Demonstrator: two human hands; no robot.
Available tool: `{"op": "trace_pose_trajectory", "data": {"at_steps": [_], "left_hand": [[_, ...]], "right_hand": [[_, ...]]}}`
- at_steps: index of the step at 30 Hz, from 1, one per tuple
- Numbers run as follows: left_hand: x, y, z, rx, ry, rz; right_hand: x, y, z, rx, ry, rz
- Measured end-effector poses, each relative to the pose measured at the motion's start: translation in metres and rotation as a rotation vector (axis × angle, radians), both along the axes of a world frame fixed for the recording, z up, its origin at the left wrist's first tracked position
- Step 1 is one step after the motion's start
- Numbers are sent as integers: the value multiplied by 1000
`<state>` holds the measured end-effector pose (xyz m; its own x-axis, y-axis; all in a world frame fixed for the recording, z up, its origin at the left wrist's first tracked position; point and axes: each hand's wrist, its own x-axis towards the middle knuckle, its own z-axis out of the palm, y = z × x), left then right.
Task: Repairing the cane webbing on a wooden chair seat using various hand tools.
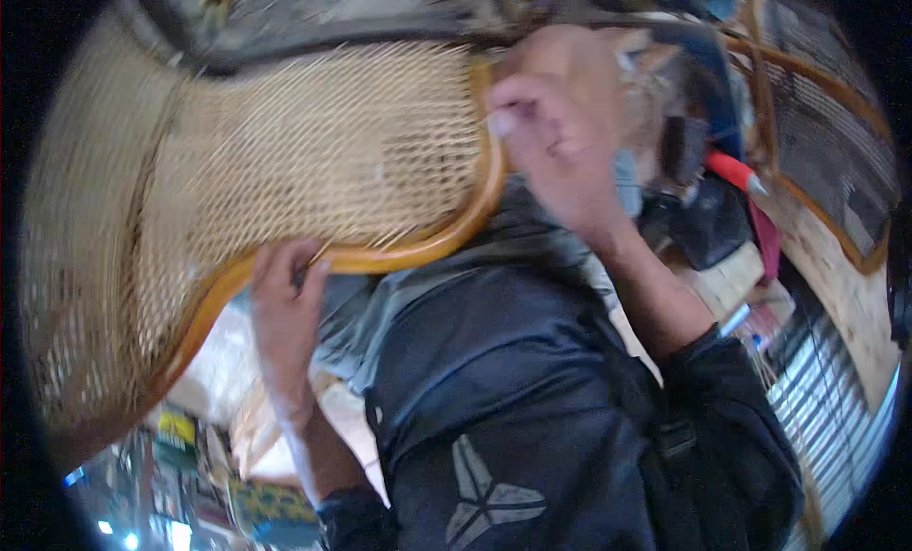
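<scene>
A woven cane panel (323,142) in a curved, honey-brown wooden frame (418,256) lies across my lap and stretches to the left. Loose-looking cane strands slant over its weave. My left hand (285,294) is closed on the frame's near edge, with finger and thumb curled at the rim beside a thin strand end. Off the panel's right end, my right hand (560,142) is raised with bent fingers drawn together near the frame. Motion blurs it, and whatever its fingertips pinch is too small to make out.
A red tube with a pale tip (731,171) lies at the right among dark items and scraps. Beyond it stands another wood-framed woven panel (817,123). A dark curved bar (380,30) runs behind the cane. Corrugated metal (826,418) shows at lower right.
</scene>
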<state>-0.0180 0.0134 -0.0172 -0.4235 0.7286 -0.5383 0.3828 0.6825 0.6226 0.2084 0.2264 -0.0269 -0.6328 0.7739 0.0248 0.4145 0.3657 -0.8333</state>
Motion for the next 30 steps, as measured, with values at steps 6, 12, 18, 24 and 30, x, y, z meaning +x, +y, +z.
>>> {"op": "trace_pose_trajectory", "data": {"at_steps": [6, 12, 18, 24, 30], "left_hand": [[-10, 12, 6, -133, -168, 94], [-10, 10, 6, -116, -170, 107], [-13, 13, 7, -109, 86, -64], [-11, 13, 7, -104, -65, 76], [-4, 10, 8, -47, -112, 118]], "right_hand": [[182, 41, 3, -195, -323, -745], [261, -54, -44, -189, -844, -662], [287, -85, -66, -283, -990, -440], [276, -64, -14, -451, -627, -507], [215, -13, 87, -918, -487, -537]]}}
